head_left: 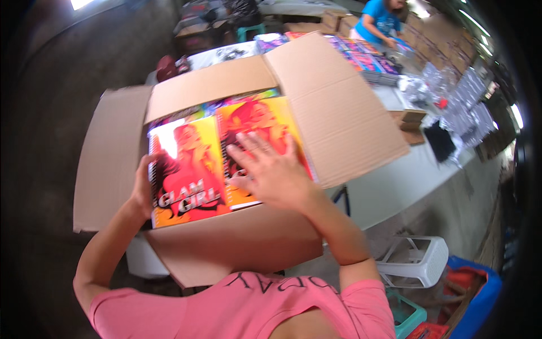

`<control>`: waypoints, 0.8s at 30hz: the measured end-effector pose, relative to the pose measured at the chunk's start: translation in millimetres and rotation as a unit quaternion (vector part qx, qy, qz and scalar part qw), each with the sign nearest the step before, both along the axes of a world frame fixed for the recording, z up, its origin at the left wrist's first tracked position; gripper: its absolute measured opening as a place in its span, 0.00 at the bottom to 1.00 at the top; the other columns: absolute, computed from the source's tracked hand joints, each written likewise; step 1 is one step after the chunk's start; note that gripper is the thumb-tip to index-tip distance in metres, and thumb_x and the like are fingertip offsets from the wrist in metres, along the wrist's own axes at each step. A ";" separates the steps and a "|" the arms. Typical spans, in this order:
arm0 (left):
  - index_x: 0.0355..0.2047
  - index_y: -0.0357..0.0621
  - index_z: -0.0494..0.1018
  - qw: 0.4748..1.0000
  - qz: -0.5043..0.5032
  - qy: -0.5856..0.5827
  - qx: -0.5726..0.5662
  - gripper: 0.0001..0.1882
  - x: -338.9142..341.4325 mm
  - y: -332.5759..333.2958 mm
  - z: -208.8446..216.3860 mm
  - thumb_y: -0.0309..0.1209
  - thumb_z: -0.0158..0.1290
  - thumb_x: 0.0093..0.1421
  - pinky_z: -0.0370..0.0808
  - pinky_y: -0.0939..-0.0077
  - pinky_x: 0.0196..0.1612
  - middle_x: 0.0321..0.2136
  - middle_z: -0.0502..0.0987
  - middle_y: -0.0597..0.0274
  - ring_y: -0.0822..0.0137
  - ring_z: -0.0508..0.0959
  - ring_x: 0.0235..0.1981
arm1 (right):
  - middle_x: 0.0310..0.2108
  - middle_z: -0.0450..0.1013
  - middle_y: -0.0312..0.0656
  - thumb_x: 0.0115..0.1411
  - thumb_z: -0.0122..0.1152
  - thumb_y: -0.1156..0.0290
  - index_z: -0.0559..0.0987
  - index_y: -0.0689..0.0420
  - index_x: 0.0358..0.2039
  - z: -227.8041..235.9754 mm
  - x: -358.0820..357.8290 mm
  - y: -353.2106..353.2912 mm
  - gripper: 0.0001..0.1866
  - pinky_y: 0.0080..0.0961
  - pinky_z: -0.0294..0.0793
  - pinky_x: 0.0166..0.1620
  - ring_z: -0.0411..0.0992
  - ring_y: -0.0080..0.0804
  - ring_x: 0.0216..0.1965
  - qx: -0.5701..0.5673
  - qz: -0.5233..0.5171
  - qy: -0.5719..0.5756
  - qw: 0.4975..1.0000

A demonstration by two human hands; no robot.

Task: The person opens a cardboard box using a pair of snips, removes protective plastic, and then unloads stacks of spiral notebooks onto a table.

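Inside an open cardboard box (pixel 339 110), taking its middle as the clock's centre and 12 as away from the wearer, two spiral-bound notebooks with red, orange and yellow covers lie side by side, face up. The left notebook (pixel 195 152) sits towards 9 o'clock; the right notebook (pixel 282 107) towards 2. The left hand (pixel 144 189) is at the box's 9 o'clock side, at the spiral edge of the left notebook, which lies at 2 to 3 o'clock from it; its fingers are partly hidden, so whether they pinch that edge does not show. The right hand (pixel 270 169) is palm down over the right notebook with fingers spread, fingertips pointing to about 11 o'clock; the cover lies under it and shows beyond its fingers, and the left notebook lies at its 9 o'clock. More colourful covers (pixel 240 98) show at 12 o'clock, just past both notebooks. Outside the box, a white stool (pixel 420 263) stands at 4 o'clock, and a person in blue (pixel 374 21) leans at 1 o'clock.
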State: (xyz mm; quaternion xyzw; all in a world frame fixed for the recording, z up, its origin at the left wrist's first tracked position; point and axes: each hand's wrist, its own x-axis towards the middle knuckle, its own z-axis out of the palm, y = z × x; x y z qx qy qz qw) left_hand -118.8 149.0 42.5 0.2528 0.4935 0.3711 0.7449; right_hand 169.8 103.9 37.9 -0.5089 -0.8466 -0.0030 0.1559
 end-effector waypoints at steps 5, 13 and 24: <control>0.46 0.41 0.67 0.998 -0.053 0.000 -0.035 0.29 27.9 -11.7 42.4 0.48 0.44 0.49 0.77 0.63 0.39 0.36 0.77 0.52 0.60 0.79 0.31 | 0.63 0.50 0.43 0.61 0.39 0.44 0.59 0.48 0.60 -1.0 1.7 0.2 0.32 0.65 0.39 0.57 0.46 0.37 0.65 -0.008 -0.009 -0.012 1.000; 0.41 0.39 0.68 0.991 -0.107 0.073 -0.028 0.21 40.8 -17.2 91.0 0.36 0.50 0.47 0.78 0.69 0.40 0.33 0.78 0.56 0.64 0.79 0.29 | 0.63 0.51 0.42 0.61 0.41 0.46 0.60 0.47 0.60 10.0 -0.7 -1.2 0.30 0.62 0.38 0.58 0.48 0.38 0.64 -0.033 -0.007 -0.012 0.999; 0.40 0.50 0.71 0.938 -0.175 0.294 0.059 0.23 27.9 -5.5 89.0 0.42 0.55 0.42 0.67 0.63 0.49 0.37 0.76 0.63 0.69 0.76 0.36 | 0.64 0.50 0.38 0.61 0.41 0.46 0.60 0.45 0.60 13.7 -7.2 0.2 0.30 0.58 0.35 0.60 0.47 0.34 0.65 -0.078 -0.031 -0.010 0.996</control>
